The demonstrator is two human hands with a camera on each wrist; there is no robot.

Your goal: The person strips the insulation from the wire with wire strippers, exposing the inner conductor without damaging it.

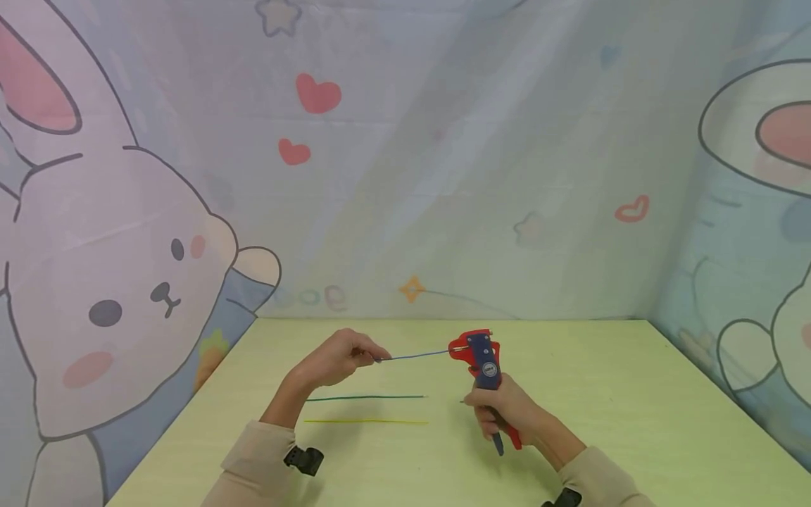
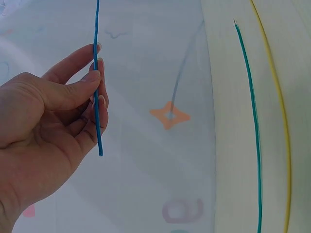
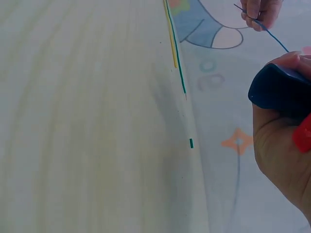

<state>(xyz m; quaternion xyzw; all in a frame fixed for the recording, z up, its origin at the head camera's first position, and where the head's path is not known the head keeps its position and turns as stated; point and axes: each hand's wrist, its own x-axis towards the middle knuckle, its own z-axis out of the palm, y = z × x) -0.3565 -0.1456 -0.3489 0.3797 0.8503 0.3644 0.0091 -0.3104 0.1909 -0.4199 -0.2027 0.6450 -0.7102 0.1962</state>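
Desk (image 1: 633, 394): pale yellow-green.
Stripper (image 1: 487, 366): red and blue, held above desk.
Right hand (image 1: 510, 406): gripped its handles.
Left hand (image 1: 342, 358): pinched blue wire (image 1: 418, 354).
Blue wire: ran across to stripper.
Yellow wire (image 1: 367, 422): lay flat.
Green wire (image 1: 367, 397): lay alongside, tip bare.
Green bit (image 3: 191, 143): lay near that tip.

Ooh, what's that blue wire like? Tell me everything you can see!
The blue wire is thin and smooth, with a coating that looks like plastic. It's held up above the table, nearly straight. The left hand pinches it between thumb and fingers, with a short tail poking past. Its other end reaches the mouth of the red-and-blue tool; whether that end is bare, I can't tell.
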